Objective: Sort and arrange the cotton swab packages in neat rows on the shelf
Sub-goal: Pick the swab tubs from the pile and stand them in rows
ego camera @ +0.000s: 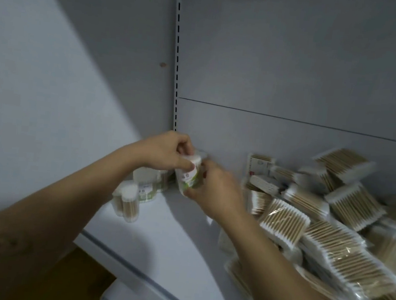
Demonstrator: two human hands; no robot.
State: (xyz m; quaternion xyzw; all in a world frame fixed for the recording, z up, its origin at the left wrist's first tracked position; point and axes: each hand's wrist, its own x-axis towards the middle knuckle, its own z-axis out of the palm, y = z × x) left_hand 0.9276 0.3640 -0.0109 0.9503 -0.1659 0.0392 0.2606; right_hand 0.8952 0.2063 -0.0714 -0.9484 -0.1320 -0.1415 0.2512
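Both hands hold one round tub of cotton swabs (188,173), white with a green label, tilted just above the shelf (166,238) near its back left corner. My left hand (170,150) grips the tub's top, and my right hand (215,187) grips its lower side. Left of it stand a few round tubs (150,184), with a clear tub of wooden swabs (128,201) in front. A loose heap of flat swab packets (330,223) covers the shelf's right side.
A slotted metal upright (176,70) runs up the grey back panel (296,74). A white side wall (41,86) closes the left. The shelf's front edge (132,269) runs diagonally, with a brown floor (78,273) and a white lower shelf (129,298) below.
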